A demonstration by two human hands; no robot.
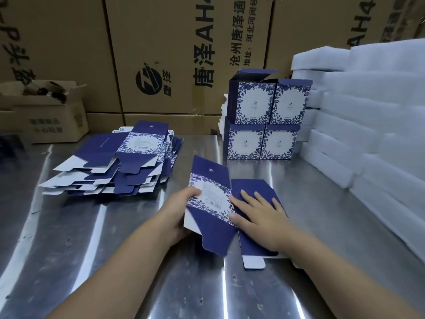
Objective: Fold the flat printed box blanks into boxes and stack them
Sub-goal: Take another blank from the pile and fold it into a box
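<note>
One blue-and-white printed box blank [212, 199] lies partly raised on the steel table [115, 261] in front of me. My left hand [181, 210] grips its left edge, fingers curled round the floral panel. My right hand [259, 217] lies flat, fingers straight, pressing the blank's plain blue right panel down on the table. A loose pile of flat blanks [119, 162] sits at the left. Several folded boxes [264, 120] stand stacked two high at the back, the top left one with its lid flap open.
White foam slabs [368, 116] are piled along the right side. Large brown cartons [172, 54] form a wall behind the table. A small open carton [50, 111] with dark items sits at the back left.
</note>
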